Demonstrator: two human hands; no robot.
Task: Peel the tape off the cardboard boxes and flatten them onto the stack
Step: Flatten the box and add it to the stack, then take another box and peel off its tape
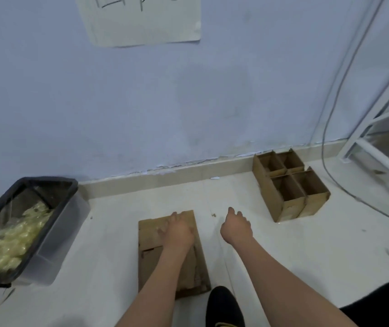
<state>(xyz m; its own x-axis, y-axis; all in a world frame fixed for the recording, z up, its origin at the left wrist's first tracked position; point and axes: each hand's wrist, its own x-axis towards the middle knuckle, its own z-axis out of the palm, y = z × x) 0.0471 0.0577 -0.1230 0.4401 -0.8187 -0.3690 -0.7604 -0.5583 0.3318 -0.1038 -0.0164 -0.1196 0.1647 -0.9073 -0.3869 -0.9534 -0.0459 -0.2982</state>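
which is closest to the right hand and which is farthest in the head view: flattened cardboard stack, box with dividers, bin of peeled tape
From the right hand, nearest first:
1. Flattened cardboard stack, just to its left on the floor, under the left hand.
2. Box with dividers, ahead and to the right, by the wall.
3. Bin of peeled tape, far left, beyond the stack.

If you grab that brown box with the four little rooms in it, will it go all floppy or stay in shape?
The divided cardboard box would probably keep its shape: its crossed inner walls brace the sides. It looks empty, so it is likely light. Standing on its side by the wall, it might tip if pushed from the top.
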